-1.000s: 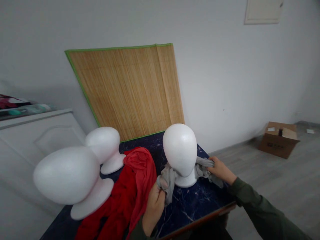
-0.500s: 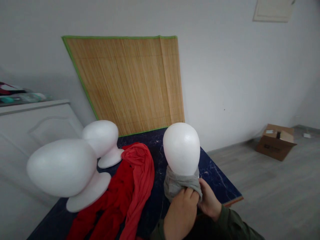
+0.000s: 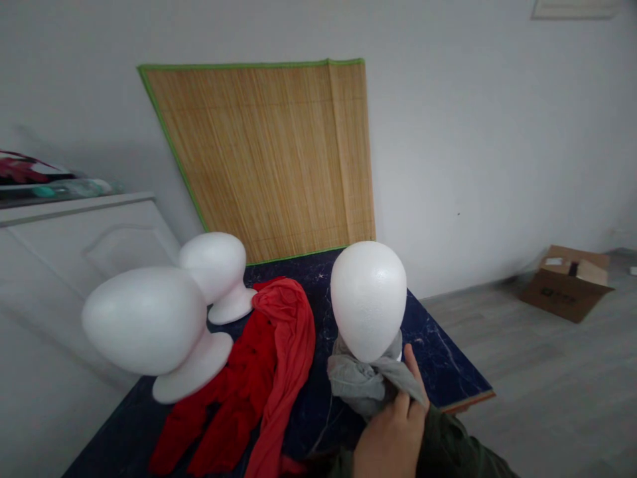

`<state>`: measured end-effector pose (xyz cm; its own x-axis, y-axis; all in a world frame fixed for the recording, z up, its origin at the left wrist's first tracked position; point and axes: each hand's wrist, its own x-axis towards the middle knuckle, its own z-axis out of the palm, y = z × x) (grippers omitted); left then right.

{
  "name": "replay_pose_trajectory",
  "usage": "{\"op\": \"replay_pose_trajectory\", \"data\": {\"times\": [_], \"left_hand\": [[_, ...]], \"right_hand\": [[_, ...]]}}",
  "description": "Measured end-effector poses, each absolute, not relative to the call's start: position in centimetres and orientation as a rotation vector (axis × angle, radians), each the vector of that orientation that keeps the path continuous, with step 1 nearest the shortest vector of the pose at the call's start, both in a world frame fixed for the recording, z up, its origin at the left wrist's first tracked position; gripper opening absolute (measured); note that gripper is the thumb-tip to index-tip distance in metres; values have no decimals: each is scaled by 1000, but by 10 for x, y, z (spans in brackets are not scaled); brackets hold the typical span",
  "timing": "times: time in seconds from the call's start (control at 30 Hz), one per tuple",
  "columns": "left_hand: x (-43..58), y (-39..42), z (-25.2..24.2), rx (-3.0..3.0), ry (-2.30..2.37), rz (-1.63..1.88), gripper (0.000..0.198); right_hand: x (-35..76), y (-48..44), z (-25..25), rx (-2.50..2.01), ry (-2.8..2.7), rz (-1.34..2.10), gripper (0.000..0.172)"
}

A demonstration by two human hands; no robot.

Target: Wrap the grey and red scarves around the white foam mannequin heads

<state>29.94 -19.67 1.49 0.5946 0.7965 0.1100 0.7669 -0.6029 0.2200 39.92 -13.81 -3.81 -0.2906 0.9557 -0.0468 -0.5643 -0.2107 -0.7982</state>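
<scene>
A white foam mannequin head (image 3: 369, 299) stands on the dark blue marbled table (image 3: 442, 372). A grey scarf (image 3: 363, 382) is wrapped round its neck and bunched in front. My left hand (image 3: 391, 435) is closed on the scarf's ends just below the head. My right hand (image 3: 411, 364) is mostly hidden behind the left one. Only one finger shows, pressed against the grey cloth.
Two more foam heads (image 3: 144, 322) (image 3: 216, 265) stand at the left, with a red cloth (image 3: 269, 352) lying between them and the wrapped head. A bamboo mat (image 3: 269, 153) leans on the wall. There is a white cabinet (image 3: 74, 245) on the left and a cardboard box (image 3: 570, 282) on the floor.
The scarf's ends, first held apart on either side of the head, were brought together in front of its neck. Both hands now meet there, and the bunch sits slightly lower.
</scene>
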Motion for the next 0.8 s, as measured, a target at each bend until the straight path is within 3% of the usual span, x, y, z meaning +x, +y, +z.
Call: {"op": "replay_pose_trajectory", "data": {"times": [0.17, 0.3, 0.43, 0.6, 0.73, 0.8], "left_hand": [[258, -195, 3, 2631, 1313, 640, 32], [258, -196, 5, 2778, 1115, 440, 47], [243, -200, 19, 2681, 979, 276, 42], [211, -187, 24, 2284, 1591, 876, 67], [215, -166, 2, 2003, 1478, 932, 34], [212, -161, -7, 1807, 1354, 934, 26]], "right_hand": [[395, -143, -45, -422, -706, 1966, 52], [391, -148, -42, -318, -631, 2046, 41], [389, -149, -33, -319, -657, 2031, 43], [384, -152, -28, -349, -611, 2046, 55], [387, -154, -26, -420, -600, 2038, 56], [393, -153, -23, -508, -672, 2032, 55]]}}
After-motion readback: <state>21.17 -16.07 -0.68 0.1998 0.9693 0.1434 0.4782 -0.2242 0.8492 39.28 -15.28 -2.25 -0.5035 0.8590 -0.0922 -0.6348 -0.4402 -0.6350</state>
